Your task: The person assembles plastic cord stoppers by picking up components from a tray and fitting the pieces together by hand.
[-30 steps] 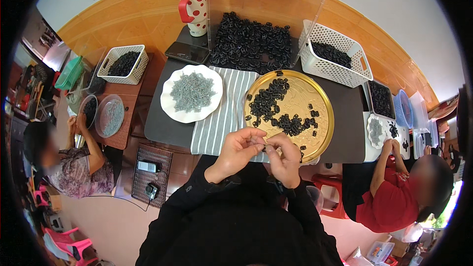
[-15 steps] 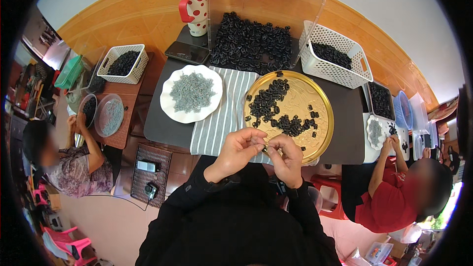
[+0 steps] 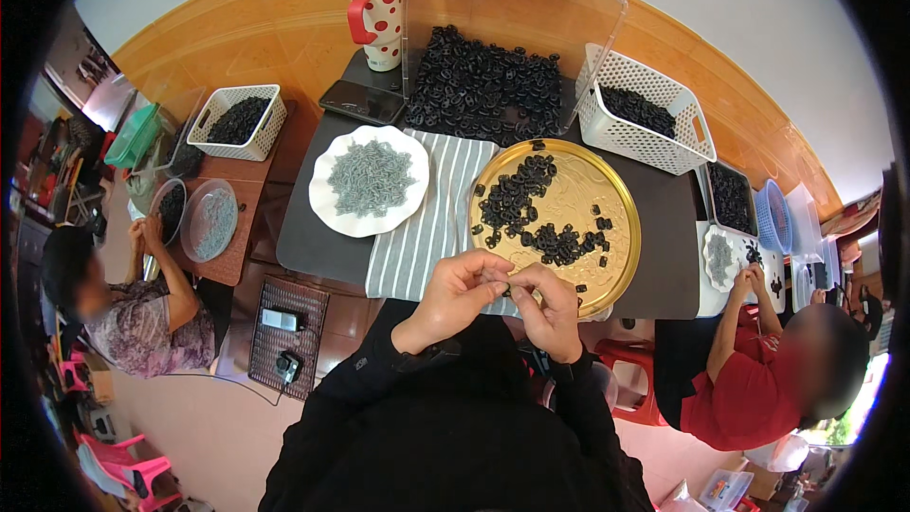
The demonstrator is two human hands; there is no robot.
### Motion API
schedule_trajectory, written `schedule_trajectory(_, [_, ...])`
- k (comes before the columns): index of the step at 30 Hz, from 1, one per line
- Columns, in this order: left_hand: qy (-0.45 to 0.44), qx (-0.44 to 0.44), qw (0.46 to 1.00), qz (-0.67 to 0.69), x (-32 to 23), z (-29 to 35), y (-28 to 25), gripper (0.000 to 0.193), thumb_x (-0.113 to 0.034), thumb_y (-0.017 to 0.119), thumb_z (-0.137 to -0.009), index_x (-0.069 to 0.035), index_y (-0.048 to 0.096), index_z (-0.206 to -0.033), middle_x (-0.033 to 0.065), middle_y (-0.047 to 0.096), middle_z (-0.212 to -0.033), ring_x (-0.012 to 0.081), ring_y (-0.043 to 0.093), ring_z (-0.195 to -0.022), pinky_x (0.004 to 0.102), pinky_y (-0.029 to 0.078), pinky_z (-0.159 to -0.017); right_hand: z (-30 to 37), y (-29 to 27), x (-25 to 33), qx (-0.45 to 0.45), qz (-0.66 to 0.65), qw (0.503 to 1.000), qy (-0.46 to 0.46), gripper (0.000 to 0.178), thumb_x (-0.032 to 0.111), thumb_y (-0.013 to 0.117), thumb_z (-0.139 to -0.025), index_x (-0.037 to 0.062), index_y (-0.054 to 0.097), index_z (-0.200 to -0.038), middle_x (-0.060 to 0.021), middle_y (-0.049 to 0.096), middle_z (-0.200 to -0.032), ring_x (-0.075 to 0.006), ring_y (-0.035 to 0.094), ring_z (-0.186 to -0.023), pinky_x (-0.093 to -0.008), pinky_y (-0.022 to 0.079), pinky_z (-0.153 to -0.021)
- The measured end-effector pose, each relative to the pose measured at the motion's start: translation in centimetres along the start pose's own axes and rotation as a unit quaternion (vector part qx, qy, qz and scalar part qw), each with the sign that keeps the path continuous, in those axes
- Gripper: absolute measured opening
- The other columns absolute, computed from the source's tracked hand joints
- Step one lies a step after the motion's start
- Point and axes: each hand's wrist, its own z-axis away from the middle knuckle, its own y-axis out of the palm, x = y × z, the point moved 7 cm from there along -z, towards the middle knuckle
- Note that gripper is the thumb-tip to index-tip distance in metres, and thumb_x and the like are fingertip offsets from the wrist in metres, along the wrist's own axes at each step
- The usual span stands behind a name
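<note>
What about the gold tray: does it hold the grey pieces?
No, the gold tray holds black pieces; the grey pieces lie on a white plate.

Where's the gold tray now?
In the head view, the gold tray lies right of centre, just beyond the right hand, with the striped cloth along its left.

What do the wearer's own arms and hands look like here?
Long black sleeves cover both arms to the wrists, the left one bearing a small pale mark near its cuff. The left hand and right hand are bare, without gloves.
</note>
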Motion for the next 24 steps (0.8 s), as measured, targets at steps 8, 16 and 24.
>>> schedule_trajectory(8, [0.008, -0.018, 1.0, 0.02, 0.4, 0.1, -0.3, 0.022, 0.008, 0.056, -0.087, 0.003, 0.059, -0.108, 0.0032, 0.061, -0.091, 0.0069, 0.057, -0.078, 0.0209, 0.047, -0.069, 1.1, 0.0, -2.9, -0.038, -0.129, 0.986, 0.099, 0.022, -0.006, 0.056, -0.084, -0.0014, 0.055, -0.106, -0.0071, 0.061, -0.082, -0.0111, 0.057, -0.071, -0.0245, 0.045, -0.064])
schedule_trajectory(16, [0.031, -0.051, 0.997, 0.049, 0.3, 0.7, -0.6, 0.023, 0.008, 0.055, -0.087, 0.002, 0.06, -0.108, 0.0024, 0.06, -0.089, 0.0075, 0.056, -0.078, 0.021, 0.046, -0.068, 1.3, 1.2, -2.3, -0.038, -0.066, 0.996, 0.053, 0.039, -0.011, 0.056, -0.083, -0.0006, 0.046, -0.119, -0.006, 0.057, -0.088, -0.0106, 0.055, -0.078, -0.0235, 0.044, -0.072])
schedule_trajectory(24, [0.017, -0.141, 0.989, -0.032, 0.0, 4.0, -5.9, 0.021, 0.006, 0.058, -0.085, 0.001, 0.063, -0.105, 0.0002, 0.059, -0.088, 0.0055, 0.054, -0.075, 0.0199, 0.044, -0.063, 0.1, 2.6, -0.6, -0.026, -0.004, 0.999, 0.043, 0.017, -0.007, 0.058, -0.082, -0.0031, 0.057, -0.099, -0.0079, 0.058, -0.082, -0.013, 0.057, -0.07, -0.0242, 0.046, -0.065])
